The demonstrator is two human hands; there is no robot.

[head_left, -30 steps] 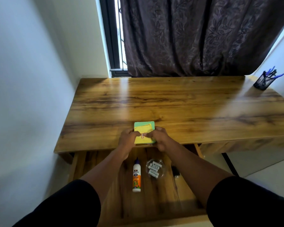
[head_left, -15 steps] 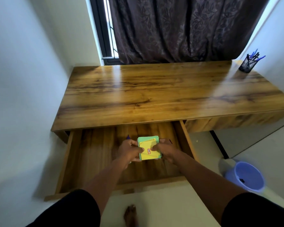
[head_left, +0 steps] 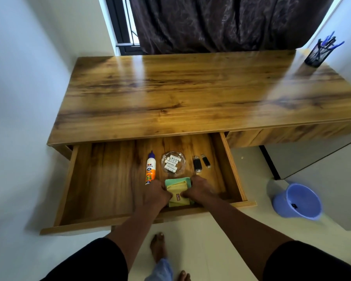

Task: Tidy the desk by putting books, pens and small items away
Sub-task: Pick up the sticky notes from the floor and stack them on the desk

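I have the small stack of green and yellow paper pads (head_left: 177, 191) down inside the open wooden drawer (head_left: 109, 179), near its front wall and a little right of the middle. I judge that I am setting it there because the drawer is where the loose bits are gathered: the white glue bottle with the orange label (head_left: 150, 169) lies just left of the stack, the clear round dish of small white cylinders (head_left: 173, 163) sits just behind it, and two small black items (head_left: 200, 164) lie to the right. Placing the pads in front of these keeps everything in one cluster and leaves the wide left part of the drawer for more.

I hold the stack from both sides so the loose sheets stay squared as they go down. My left hand (head_left: 154, 196) grips the left edge, fingers curled round it and thumb towards the yellow top sheet. My right hand (head_left: 198, 189) grips the right edge the same way, fingers bent over the far corner and thumb pressing near the small red-marked label. Neither hand is spread flat; both are closed on the pads. Whether the stack already rests on the drawer floor I cannot tell, since my hands hide its underside.

The glossy wooden desk top (head_left: 190, 88) carries only the black mesh holder of blue pens (head_left: 317, 55) at its far right corner.
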